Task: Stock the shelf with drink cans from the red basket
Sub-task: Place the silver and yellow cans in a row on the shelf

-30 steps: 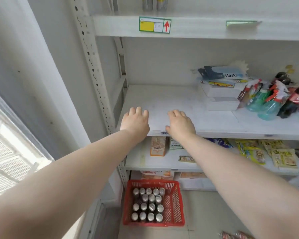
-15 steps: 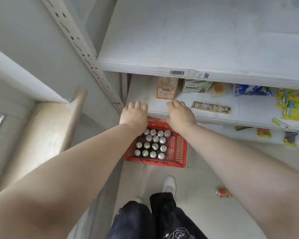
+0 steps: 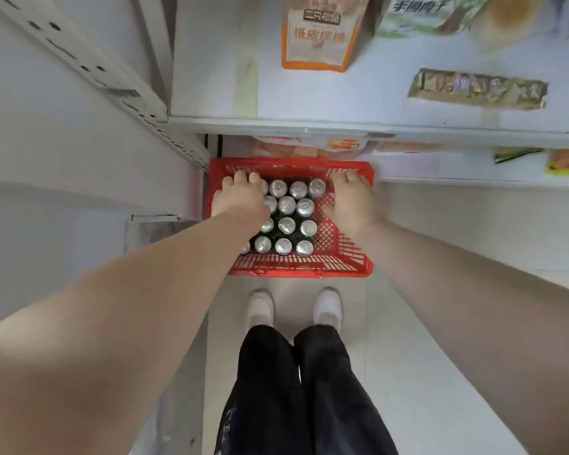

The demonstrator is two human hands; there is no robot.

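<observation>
I'm looking straight down past both forearms at the red basket [image 3: 296, 267], which sits on the pale floor [image 3: 440, 323] right against the foot of the shelf [image 3: 309, 126]. Inside it the drink cans [image 3: 286, 205] stand upright in tight rows, silver tops up, filling the left and middle of the basket; the right side shows bare red mesh.

My left hand [image 3: 239, 198] is palm down over the far left corner of the basket, fingers reaching to the far rim and covering some of the cans there. I can't tell whether it's gripping a can or just resting on the tops, as the back of the hand hides everything beneath. My right hand [image 3: 352, 200] is over the far right part of the basket, beside the can rows, fingers pointing at the far rim and slightly curled, loose rather than clenched. Whether it has hold of the rim, I cannot tell.

Above the basket, the shelf board carries an orange-and-white snack bag [image 3: 319, 37] standing near the middle, a green-and-white packet [image 3: 421, 18] beside it and a long olive-coloured bar [image 3: 477, 90] lying flat to the right. More packets sit on the lower level, behind the basket.

Below the basket I see two white shoes [image 3: 327, 308] and dark trousers [image 3: 303, 389], toes pointing at the basket's near edge.
</observation>
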